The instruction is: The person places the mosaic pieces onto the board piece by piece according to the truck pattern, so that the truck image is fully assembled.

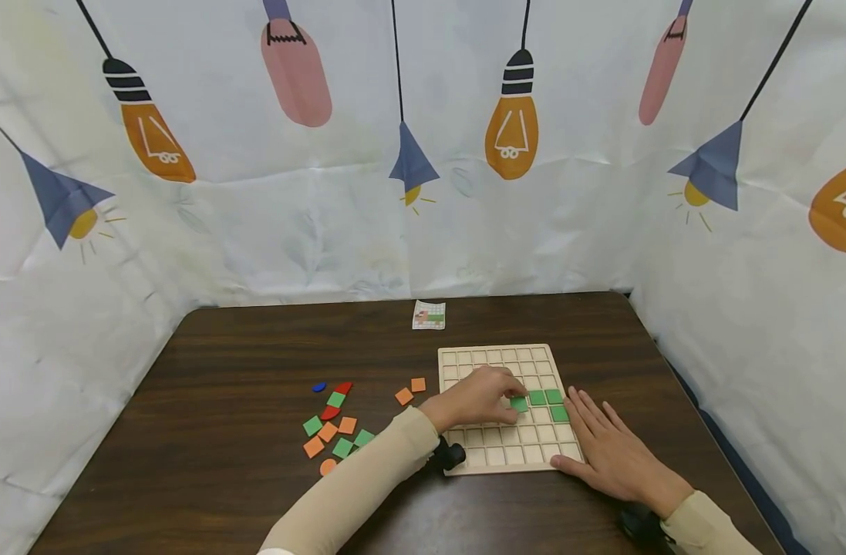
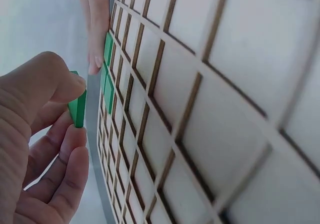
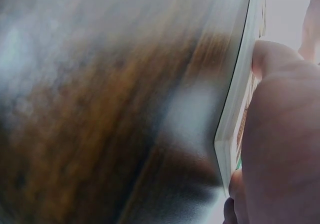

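Between thumb and fingers my left hand [image 1: 480, 395] pinches a green square tile [image 2: 78, 106], held just over the wooden grid board [image 1: 495, 457]. Seen from the left wrist, the tile stands on edge and apart from the grid. Several green tiles [image 1: 554, 396] lie in cells near the board's right side. My right hand [image 1: 613, 455] rests along that right edge with fingers extended. Its thumb touches the board's near right corner area, and the right wrist view shows the thumb [image 3: 275, 58] at the board's rim.
Loose orange, green, red and blue pieces [image 1: 328, 432] lie scattered on the dark table [image 1: 207, 401], left of the board. Two orange squares [image 1: 405, 396] sit nearer to it. A small patterned card [image 1: 429, 316] lies at the table's back edge, before a printed curtain [image 1: 311, 231].
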`<state>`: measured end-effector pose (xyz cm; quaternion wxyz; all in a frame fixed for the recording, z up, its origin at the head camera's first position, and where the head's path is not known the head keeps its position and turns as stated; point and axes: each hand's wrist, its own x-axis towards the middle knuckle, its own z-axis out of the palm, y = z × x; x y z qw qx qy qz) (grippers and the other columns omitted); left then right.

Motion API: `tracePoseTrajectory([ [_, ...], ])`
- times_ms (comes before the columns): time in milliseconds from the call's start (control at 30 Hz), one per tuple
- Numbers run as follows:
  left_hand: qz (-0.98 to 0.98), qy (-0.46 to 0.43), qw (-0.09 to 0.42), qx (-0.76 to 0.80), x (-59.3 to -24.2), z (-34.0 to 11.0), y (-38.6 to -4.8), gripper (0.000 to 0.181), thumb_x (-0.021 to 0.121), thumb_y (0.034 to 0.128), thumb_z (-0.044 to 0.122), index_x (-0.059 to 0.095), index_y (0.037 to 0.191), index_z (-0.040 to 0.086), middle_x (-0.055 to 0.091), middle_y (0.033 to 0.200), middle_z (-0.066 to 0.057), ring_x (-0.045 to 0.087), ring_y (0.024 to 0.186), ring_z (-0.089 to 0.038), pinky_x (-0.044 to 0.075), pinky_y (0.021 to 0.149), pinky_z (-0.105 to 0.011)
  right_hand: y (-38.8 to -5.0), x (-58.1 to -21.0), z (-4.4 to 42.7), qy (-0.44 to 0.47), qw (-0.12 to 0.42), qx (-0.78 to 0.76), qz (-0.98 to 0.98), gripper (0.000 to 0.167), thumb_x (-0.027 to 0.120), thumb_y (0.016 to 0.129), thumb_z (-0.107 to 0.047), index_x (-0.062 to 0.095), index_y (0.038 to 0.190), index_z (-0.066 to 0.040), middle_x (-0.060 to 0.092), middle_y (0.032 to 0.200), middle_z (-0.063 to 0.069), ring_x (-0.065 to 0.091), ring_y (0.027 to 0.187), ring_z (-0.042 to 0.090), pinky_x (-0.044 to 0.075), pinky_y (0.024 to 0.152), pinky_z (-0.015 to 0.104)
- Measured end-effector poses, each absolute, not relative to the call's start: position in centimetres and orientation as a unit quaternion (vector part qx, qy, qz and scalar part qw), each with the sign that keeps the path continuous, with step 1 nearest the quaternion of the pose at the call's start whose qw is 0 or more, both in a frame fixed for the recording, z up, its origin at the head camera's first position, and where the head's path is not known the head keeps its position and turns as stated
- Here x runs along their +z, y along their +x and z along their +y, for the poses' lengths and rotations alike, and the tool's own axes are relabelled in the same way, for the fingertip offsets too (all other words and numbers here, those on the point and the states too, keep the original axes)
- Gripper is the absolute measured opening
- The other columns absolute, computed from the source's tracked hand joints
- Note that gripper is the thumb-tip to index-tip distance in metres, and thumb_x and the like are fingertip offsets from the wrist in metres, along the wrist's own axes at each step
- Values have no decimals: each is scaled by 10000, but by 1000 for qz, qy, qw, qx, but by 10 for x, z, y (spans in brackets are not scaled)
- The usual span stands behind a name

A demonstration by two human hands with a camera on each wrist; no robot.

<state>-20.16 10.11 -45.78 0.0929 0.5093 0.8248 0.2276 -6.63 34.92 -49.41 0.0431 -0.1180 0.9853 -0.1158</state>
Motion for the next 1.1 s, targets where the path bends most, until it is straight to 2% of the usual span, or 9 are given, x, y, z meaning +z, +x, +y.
tracePoseTrajectory([
  [200,828,499,102,235,-461,114,-199,369,719,921,205,743,1279,121,757,1200,-2,698,1017,-68,531,867,-133,-67,-494,349,-110,55,-122,985,1029,542,934,-734,232,1652,-65,188,1740,157,216,1604,403,190,1240,638],
  [400,830,494,105,237,-468,124,-199,351,726,925,202,750,1267,125,759,1206,0,698,1029,-62,526,875,-119,-68,-493,348,-124,32,-108,986,1013,535,945,-723,256,1641,-43,230,1723,185,259,1587,416,225,1224,645],
  [1100,833,500,84,222,-481,143,-192,328,748,910,185,766,1233,133,769,1118,18,643,912,-2,488,801,-82,-67,-495,348,-125,27,-97,987,992,532,955,-712,266,1638,-44,246,1721,171,273,1583,410,233,1235,646],
])
